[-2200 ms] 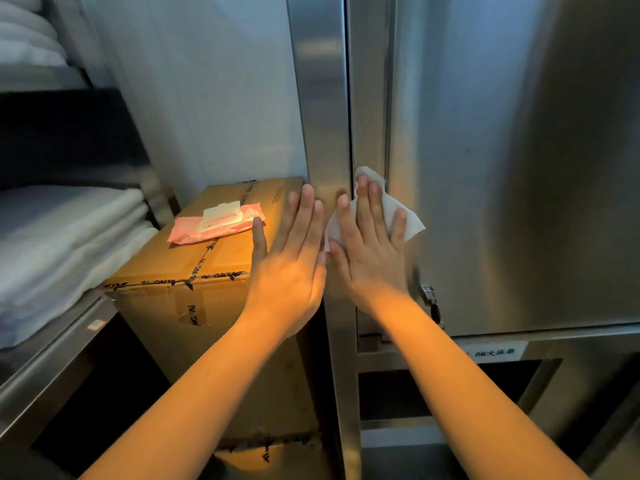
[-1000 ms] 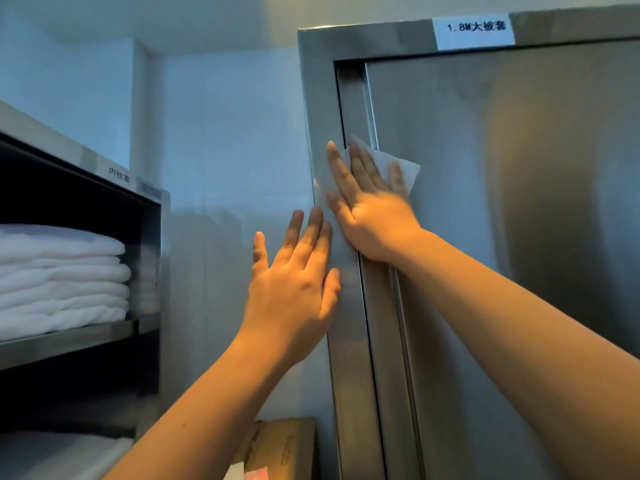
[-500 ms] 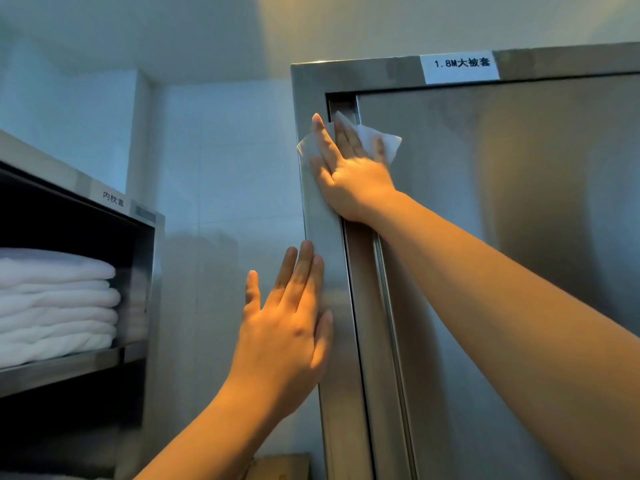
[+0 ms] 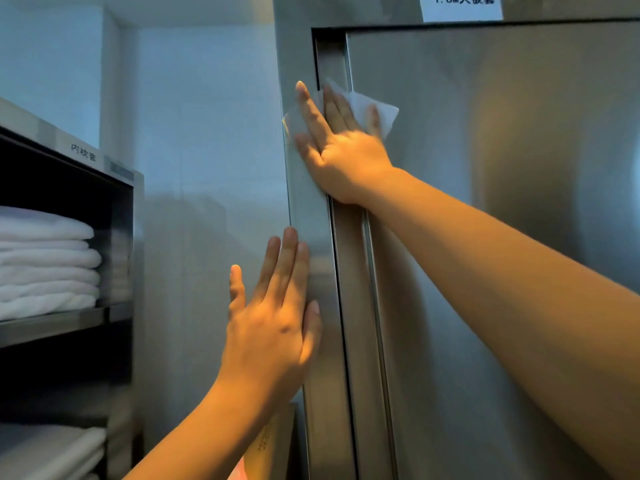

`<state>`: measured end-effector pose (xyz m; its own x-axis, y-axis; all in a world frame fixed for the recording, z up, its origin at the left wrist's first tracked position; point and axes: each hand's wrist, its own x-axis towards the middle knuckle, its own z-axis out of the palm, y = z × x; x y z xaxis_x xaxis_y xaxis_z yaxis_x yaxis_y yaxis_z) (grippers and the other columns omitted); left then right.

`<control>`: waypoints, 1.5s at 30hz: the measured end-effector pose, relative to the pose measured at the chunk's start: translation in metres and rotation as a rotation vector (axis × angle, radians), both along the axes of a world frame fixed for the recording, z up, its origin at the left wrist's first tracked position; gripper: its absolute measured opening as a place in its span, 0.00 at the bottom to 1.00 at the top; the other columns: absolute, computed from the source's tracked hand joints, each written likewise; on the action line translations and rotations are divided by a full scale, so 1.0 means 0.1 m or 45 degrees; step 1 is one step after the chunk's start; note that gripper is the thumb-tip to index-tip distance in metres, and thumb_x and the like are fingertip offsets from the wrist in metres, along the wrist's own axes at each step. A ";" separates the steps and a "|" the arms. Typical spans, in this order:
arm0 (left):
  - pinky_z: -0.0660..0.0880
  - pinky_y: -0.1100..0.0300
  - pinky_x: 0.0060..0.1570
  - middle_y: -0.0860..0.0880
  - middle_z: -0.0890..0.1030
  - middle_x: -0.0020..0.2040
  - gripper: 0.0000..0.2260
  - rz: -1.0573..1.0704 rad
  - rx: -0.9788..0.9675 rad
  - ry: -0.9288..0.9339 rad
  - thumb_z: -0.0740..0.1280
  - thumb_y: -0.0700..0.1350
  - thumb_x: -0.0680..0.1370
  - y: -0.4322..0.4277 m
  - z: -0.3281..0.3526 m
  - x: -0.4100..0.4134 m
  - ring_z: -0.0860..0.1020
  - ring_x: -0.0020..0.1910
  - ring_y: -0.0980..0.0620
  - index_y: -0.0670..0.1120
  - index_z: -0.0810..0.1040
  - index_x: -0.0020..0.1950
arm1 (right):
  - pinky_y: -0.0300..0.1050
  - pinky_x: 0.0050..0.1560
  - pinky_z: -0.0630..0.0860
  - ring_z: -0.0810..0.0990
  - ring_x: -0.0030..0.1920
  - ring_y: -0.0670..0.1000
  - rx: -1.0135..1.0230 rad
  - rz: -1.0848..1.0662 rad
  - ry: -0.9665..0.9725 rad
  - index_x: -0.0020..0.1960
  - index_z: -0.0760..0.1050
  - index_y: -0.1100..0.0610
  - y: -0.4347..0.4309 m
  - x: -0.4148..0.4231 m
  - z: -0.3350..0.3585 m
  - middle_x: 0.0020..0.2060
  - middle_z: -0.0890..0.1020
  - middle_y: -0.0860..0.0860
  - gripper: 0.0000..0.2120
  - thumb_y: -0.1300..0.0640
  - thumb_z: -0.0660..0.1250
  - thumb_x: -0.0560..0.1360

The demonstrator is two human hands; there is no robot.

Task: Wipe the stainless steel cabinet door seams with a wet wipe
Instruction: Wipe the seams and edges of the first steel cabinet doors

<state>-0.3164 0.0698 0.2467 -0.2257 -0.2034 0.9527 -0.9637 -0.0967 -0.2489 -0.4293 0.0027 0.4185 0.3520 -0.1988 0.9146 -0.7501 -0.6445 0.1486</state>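
Note:
A stainless steel cabinet door [image 4: 512, 161] fills the right side, with its left vertical seam [image 4: 349, 278] running beside the cabinet frame [image 4: 298, 43]. My right hand [image 4: 346, 157] lies flat with straight fingers over a white wet wipe [image 4: 386, 114], pressing it across the seam a little below the door's top left corner. The wipe shows above and to the right of the fingers. Lower down, my left hand [image 4: 273, 327] rests flat and empty on the frame's left edge.
A metal shelf unit [image 4: 114, 174] on the left holds folded white linens [image 4: 48, 265]. A cardboard box [image 4: 273, 441] sits low between the shelf and the cabinet. A white paper label [image 4: 460, 6] is stuck above the door. A pale wall lies behind.
My right hand slid the wipe up the seam from near lock height to the top corner, and now sits slightly lower again. My left hand followed up the frame.

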 end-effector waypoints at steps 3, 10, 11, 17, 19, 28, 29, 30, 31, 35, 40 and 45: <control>0.62 0.30 0.57 0.38 0.64 0.71 0.27 0.017 0.008 -0.020 0.53 0.47 0.74 0.00 -0.11 0.00 0.62 0.68 0.37 0.36 0.65 0.70 | 0.54 0.69 0.32 0.39 0.75 0.48 -0.031 0.063 -0.030 0.75 0.36 0.46 -0.04 0.01 -0.41 0.76 0.42 0.54 0.27 0.45 0.44 0.81; 0.59 0.31 0.59 0.40 0.62 0.72 0.26 0.011 0.079 -0.061 0.53 0.48 0.76 0.09 -0.39 0.07 0.61 0.69 0.36 0.38 0.61 0.71 | 0.53 0.66 0.25 0.29 0.72 0.49 0.049 0.030 0.162 0.66 0.24 0.43 0.03 -0.11 -1.63 0.72 0.31 0.53 0.27 0.43 0.41 0.80; 0.59 0.31 0.59 0.40 0.62 0.72 0.26 0.007 0.090 -0.045 0.53 0.48 0.76 0.10 -0.45 0.07 0.61 0.69 0.36 0.38 0.61 0.71 | 0.53 0.66 0.25 0.29 0.72 0.49 0.059 0.021 0.170 0.66 0.23 0.43 0.03 -0.12 -1.64 0.73 0.31 0.54 0.27 0.43 0.41 0.80; 0.58 0.35 0.63 0.40 0.62 0.72 0.26 0.007 0.135 -0.007 0.52 0.48 0.75 0.10 -0.73 0.03 0.60 0.71 0.42 0.38 0.62 0.71 | 0.55 0.68 0.30 0.37 0.75 0.50 0.018 0.045 0.052 0.75 0.34 0.47 -0.01 -0.05 -1.24 0.75 0.39 0.55 0.27 0.46 0.45 0.81; 0.55 0.41 0.67 0.41 0.60 0.72 0.25 -0.029 0.154 0.017 0.52 0.48 0.76 0.10 -0.84 0.03 0.56 0.72 0.46 0.38 0.62 0.71 | 0.54 0.68 0.30 0.38 0.75 0.50 0.014 0.073 0.010 0.74 0.34 0.49 -0.01 -0.02 -1.34 0.76 0.40 0.55 0.28 0.47 0.45 0.81; 0.47 0.42 0.67 0.42 0.55 0.74 0.26 -0.133 0.329 0.184 0.52 0.48 0.76 0.20 -1.38 -0.07 0.51 0.73 0.48 0.40 0.55 0.73 | 0.58 0.71 0.39 0.45 0.74 0.56 0.097 0.108 0.038 0.75 0.38 0.53 0.09 -0.08 -2.85 0.74 0.47 0.58 0.30 0.44 0.45 0.78; 0.47 0.42 0.67 0.42 0.54 0.74 0.26 -0.135 0.356 0.205 0.51 0.48 0.77 0.22 -1.43 -0.08 0.50 0.73 0.48 0.40 0.55 0.73 | 0.58 0.71 0.40 0.47 0.74 0.56 0.087 0.096 0.041 0.75 0.38 0.53 0.10 -0.08 -2.98 0.73 0.48 0.59 0.30 0.44 0.45 0.78; 0.47 0.41 0.67 0.42 0.54 0.74 0.26 -0.128 0.375 0.216 0.51 0.48 0.77 0.24 -1.48 -0.09 0.51 0.73 0.49 0.40 0.55 0.73 | 0.57 0.71 0.41 0.48 0.74 0.56 0.073 0.083 0.048 0.75 0.37 0.53 0.10 -0.07 -3.08 0.73 0.49 0.59 0.30 0.43 0.44 0.79; 0.48 0.41 0.67 0.42 0.55 0.74 0.26 -0.120 0.387 0.224 0.52 0.48 0.77 0.25 -1.53 -0.10 0.51 0.73 0.49 0.40 0.55 0.73 | 0.57 0.71 0.41 0.48 0.74 0.56 0.063 0.075 0.053 0.75 0.35 0.52 0.10 -0.07 -3.17 0.73 0.49 0.59 0.30 0.43 0.43 0.79; 0.51 0.38 0.68 0.42 0.59 0.73 0.25 -0.080 0.396 0.251 0.53 0.48 0.76 0.32 -1.68 -0.13 0.58 0.72 0.44 0.40 0.59 0.72 | 0.55 0.71 0.48 0.57 0.73 0.58 0.020 0.101 -0.007 0.75 0.48 0.55 0.12 -0.08 -3.36 0.72 0.56 0.60 0.26 0.46 0.43 0.81; 0.56 0.31 0.60 0.41 0.62 0.72 0.25 -0.039 0.447 0.277 0.53 0.48 0.75 0.40 -1.81 -0.18 0.60 0.70 0.38 0.40 0.61 0.71 | 0.55 0.65 0.64 0.70 0.67 0.58 -0.174 0.120 -0.110 0.69 0.62 0.59 0.12 -0.11 -3.50 0.66 0.71 0.61 0.20 0.50 0.50 0.81; 0.56 0.31 0.59 0.41 0.62 0.72 0.25 -0.058 0.493 0.299 0.53 0.48 0.75 0.50 -1.86 -0.25 0.59 0.70 0.38 0.39 0.64 0.71 | 0.51 0.50 0.75 0.80 0.55 0.57 -0.333 0.188 -0.120 0.66 0.66 0.61 0.10 -0.17 -3.47 0.56 0.80 0.60 0.17 0.55 0.58 0.79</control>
